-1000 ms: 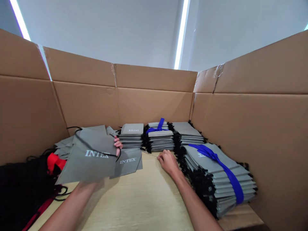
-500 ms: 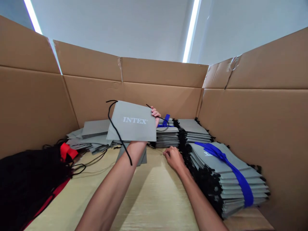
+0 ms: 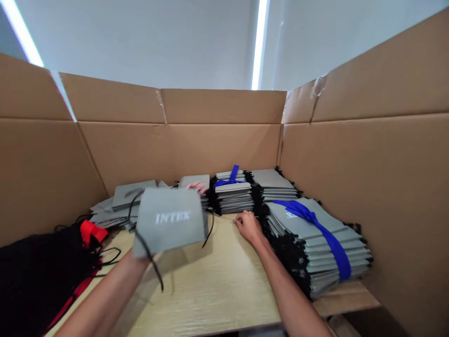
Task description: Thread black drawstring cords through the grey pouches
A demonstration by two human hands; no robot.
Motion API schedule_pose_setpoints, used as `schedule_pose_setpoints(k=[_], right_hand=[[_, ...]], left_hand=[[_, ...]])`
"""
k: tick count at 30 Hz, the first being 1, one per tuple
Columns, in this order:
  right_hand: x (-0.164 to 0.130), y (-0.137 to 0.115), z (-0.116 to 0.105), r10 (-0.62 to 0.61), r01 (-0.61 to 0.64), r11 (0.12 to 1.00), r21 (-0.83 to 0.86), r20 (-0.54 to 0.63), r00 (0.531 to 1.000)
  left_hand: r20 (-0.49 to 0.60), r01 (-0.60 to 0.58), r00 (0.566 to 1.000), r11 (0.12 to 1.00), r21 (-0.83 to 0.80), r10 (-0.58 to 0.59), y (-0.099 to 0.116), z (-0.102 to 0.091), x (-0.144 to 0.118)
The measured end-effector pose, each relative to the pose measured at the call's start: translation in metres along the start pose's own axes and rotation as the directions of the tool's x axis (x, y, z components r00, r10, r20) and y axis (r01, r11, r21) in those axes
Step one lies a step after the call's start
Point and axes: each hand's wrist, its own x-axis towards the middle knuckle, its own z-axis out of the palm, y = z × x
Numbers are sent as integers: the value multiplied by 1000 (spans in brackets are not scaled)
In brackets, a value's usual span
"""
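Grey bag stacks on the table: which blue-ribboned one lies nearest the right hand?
The large near-right stack of grey bags, its blue ribbon running diagonally; the right hand rests beside it. The other ribboned stack sits farther back.

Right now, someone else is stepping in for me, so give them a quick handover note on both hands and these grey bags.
Left hand: grip shut on one grey INTEX bag, held up over the table, black drawstring dangling.
Right hand: resting on the table beside the tied bundle, holding nothing I can make out.
Done: two bundles tied with blue ribbon, others stacked at the back wall.
Left: loose bags piled at left, untied.
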Motion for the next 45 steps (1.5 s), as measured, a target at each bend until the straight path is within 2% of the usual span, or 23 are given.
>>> schedule_pose_setpoints(k=[1, 2, 4, 5, 7, 9, 10, 11, 13, 14, 16, 18, 20, 22, 25, 28, 30, 32, 35, 37, 39, 42, 45], right_hand=[[0, 0, 1, 8, -8, 1000, 24, -6, 1000], [1, 1, 2, 15, -14, 999, 50, -12, 1000], [2, 2, 5, 21, -19, 995, 100, -23, 1000], [3, 2, 6, 20, -16, 992, 123, -29, 999], [4, 3, 7, 7, 0, 987, 163, -41, 999], [4, 3, 6, -22, 31, 982, 187, -49, 999], [5, 2, 5, -43, 54, 978, 202, -59, 997], [5, 1, 3, -67, 85, 968, 237, -83, 994], [5, -3, -2, -99, 164, 910, 380, -185, 978], [5, -5, -5, -97, 209, 854, 476, -250, 963], [4, -12, -9, -55, 279, 699, 658, -340, 939], [2, -21, -12, -24, 277, 560, 781, -320, 947], [-1, -32, -12, -32, 242, 472, 848, -258, 966], [-4, -42, -13, -57, 238, 449, 861, -238, 970], [-7, -52, -16, -76, 250, 483, 839, -245, 967], [-10, -55, -20, -82, 256, 531, 808, -252, 964], [-11, -55, -22, -87, 257, 549, 795, -252, 964], [-12, -56, -22, -77, 241, 567, 788, -241, 968], [-13, -57, -20, -56, 215, 605, 767, -228, 972], [-13, -57, -18, -55, 209, 628, 749, -226, 973], [-12, -55, -17, -61, 215, 646, 732, -231, 971], [-12, -52, -17, -73, 235, 669, 705, -253, 965], [-11, -49, -19, -89, 252, 700, 669, -268, 959]], left_hand=[[-24, 66, 998, 997, 40, -65, 5, -20, -8], [-124, 146, 983, 986, 84, -135, 14, -44, -14], [-324, 184, 939, 966, 180, -118, 40, -92, -20], [-384, 196, 919, 951, 240, -93, 55, -111, -20], [-410, 146, 912, 907, 395, 31, 78, -132, -17], [-345, 105, 931, 819, 563, 117, 87, -128, -18], [-256, 75, 958, 750, 658, 129, 84, -118, -21], [-182, 63, 976, 651, 756, 116, 76, -105, -28], [51, -46, 999, 354, 934, -5, 47, -74, -52], [183, -169, 982, 196, 966, -55, 29, -60, -68], [345, -355, 929, -56, 933, -131, -10, -42, -105], [425, -449, 893, -207, 869, -151, -42, -41, -138], [466, -485, 874, -282, 828, -136, -59, -55, -160], [511, -528, 848, -294, 797, -140, -62, -79, -167], [562, -577, 816, -276, 769, -139, -47, -115, -161], [552, -546, 831, -277, 791, -60, -25, -124, -150], [531, -526, 846, -251, 813, -50, -16, -111, -143], [530, -533, 844, -230, 814, -82, -16, -89, -135], [533, -547, 836, -278, 790, -129, -30, -58, -119], [532, -548, 834, -323, 771, -146, -43, -43, -107], [539, -556, 829, -328, 763, -150, -57, -32, -97], [470, -500, 866, -237, 833, -173, -72, -14, -88], [330, -345, 921, -42, 938, -208, -79, 1, -82]])
